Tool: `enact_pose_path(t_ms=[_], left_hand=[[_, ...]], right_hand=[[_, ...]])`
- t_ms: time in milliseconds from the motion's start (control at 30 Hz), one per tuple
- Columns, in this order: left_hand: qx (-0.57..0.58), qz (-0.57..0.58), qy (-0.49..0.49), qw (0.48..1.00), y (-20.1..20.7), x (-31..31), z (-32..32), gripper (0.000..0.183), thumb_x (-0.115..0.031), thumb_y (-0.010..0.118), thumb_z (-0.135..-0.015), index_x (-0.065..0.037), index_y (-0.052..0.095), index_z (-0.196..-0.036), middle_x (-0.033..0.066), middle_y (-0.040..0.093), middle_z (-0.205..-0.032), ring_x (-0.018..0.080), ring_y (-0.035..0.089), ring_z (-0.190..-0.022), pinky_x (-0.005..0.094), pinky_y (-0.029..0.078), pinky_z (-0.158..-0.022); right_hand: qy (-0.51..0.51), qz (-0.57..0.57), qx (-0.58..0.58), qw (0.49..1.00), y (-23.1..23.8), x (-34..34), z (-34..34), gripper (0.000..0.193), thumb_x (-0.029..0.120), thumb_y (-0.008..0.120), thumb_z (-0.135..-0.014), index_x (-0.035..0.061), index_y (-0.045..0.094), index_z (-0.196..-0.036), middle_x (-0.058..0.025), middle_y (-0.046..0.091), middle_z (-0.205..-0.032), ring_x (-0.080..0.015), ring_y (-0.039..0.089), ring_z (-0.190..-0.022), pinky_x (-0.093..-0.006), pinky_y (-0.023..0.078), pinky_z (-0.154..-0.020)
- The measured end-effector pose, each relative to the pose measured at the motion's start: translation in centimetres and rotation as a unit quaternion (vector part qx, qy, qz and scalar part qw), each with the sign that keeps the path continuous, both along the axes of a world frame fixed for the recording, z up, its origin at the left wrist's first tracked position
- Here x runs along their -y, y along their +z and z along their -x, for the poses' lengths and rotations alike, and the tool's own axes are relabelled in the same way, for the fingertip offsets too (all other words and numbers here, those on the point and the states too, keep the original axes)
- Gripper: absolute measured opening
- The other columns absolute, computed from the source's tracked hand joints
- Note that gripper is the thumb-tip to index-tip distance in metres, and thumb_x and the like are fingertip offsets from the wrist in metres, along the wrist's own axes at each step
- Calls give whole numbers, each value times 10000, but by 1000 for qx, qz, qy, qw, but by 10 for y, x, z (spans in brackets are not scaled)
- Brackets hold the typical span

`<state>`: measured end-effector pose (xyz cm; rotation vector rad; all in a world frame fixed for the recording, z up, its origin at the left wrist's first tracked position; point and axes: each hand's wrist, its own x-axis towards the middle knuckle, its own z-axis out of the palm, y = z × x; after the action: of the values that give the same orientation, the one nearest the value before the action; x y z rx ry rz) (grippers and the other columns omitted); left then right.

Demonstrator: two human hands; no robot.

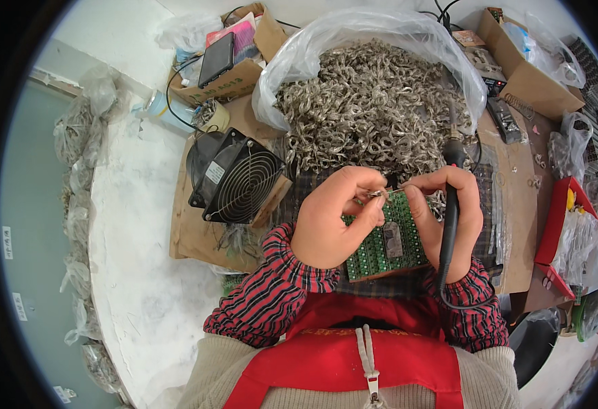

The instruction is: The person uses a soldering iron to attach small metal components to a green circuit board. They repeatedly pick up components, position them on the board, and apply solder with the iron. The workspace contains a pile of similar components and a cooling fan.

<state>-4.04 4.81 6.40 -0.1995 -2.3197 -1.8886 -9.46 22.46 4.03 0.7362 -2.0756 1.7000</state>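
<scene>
Small silvery metal piece (376, 193) up in the air, just above the green board studded with rows of small round parts (360, 259); left hand (333, 221) has its grip pinched on that piece, thumb against index finger; right hand (457, 208) pinches a thin straight metallic strand (397, 190) at its other end, whether joined to the piece or only touching it I cannot tell; black pen-shaped soldering iron with a cord (451, 204) lies along the right hand, tip pointing away from the work.

Progress, my judgement: this one piece is mid-handling, not set down; looks like many more to go, if the heap is the supply; whether the heaped ones are finished or waiting, cannot tell.

Containers: large clear plastic bag, mouth wide open (370, 24), full of tangled silvery metal rings (374, 99); left brown cardboard box (234, 80) holds pink packaging (243, 39), with a black flat rectangular device (217, 60) at its top; cream round tub (217, 119) has small bits inside, too small to tell; right brown cardboard box (513, 58) has crumpled clear and blue plastic; red open box (549, 235) holds clear plastic bags (578, 238) plus something yellow (571, 200).
</scene>
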Motion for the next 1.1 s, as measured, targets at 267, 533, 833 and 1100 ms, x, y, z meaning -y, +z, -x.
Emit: enact_pose_path(t_ms=[267, 533, 833, 1100], left_hand=[[143, -181, -1, 973, -11, 3, -2, 127, -102, 708, -971, 19, 687, -1004, 26, 612, -901, 71, 626, -661, 235, 589, -557], [178, -50, -31, 982, -22, 5, -21, 117, -95, 713, -970, 16, 680, -974, 15, 612, -890, 48, 535, -610, 202, 425, -519], [159, 134, -12, 978, -45, -4, -30, 154, -150, 744, -872, -21, 666, -843, 109, 633, -740, 248, 625, -643, 370, 482, -600], [211, 41, -45, 976, -34, 9, -34, 140, -126, 731, -946, 6, 699, -914, 25, 664, -820, 50, 580, -685, 236, 456, -581]], right_hand=[[53, 51, 94, 993, -10, -2, -16, 325, 9, 811, -857, 42, 568, -1070, -75, 759, -895, -144, 700, -825, -299, 533, -819], [76, -60, 14, 995, -15, -20, -31, 275, -49, 782, -842, 52, 605, -1025, -73, 724, -887, -190, 690, -795, -320, 544, -756], [41, -8, 111, 993, -33, -37, -48, 301, -40, 756, -885, 29, 563, -1107, -121, 744, -1016, -200, 719, -928, -321, 540, -861], [111, -53, 34, 992, -31, -27, -51, 323, -4, 779, -849, 55, 585, -1101, -152, 750, -1095, -311, 686, -892, -390, 540, -785]])
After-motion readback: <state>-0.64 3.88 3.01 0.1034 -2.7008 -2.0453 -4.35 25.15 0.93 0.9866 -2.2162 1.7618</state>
